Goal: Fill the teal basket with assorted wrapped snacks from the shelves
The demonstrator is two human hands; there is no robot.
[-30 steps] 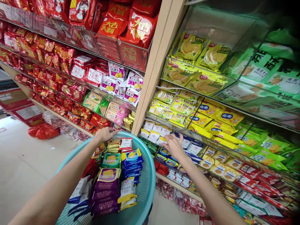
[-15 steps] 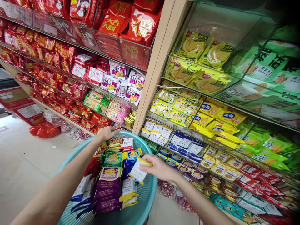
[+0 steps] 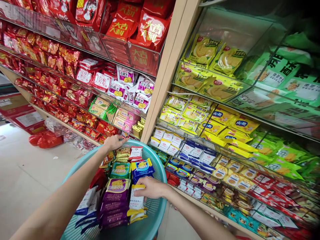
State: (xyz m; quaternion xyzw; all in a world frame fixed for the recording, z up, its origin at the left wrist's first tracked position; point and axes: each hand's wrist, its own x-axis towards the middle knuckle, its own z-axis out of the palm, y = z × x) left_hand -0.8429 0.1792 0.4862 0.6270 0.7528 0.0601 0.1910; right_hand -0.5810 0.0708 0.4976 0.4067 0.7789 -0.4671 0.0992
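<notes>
A teal plastic basket [image 3: 160, 163] sits below me, holding stacked snack packets. My left hand [image 3: 113, 143] grips its far rim, the fingertips partly hidden. Inside the basket my right hand [image 3: 151, 187] pinches a white-and-yellow snack packet [image 3: 136, 201], which lies on a stack of similar packets. Left of that stack are purple soda biscuit packets [image 3: 114, 200]. Behind are a blue-and-yellow packet [image 3: 143, 168], a green packet [image 3: 120, 170] and a red-and-white packet [image 3: 136, 153]. White-and-blue packets [image 3: 86, 201] lean on the left side, partly covered by my left forearm.
Shelves with clear bins of packaged snacks rise ahead, split by a wooden upright [image 3: 163, 73]. White-and-yellow packets [image 3: 165, 145] fill one right-hand bin. A red plastic bag [image 3: 46, 140] and cardboard boxes [image 3: 22, 113] are on the floor at left.
My right hand has moved left and down with the white-and-yellow packet, bringing it from above the basket's right side onto the stack. My left hand stays on the rim.
</notes>
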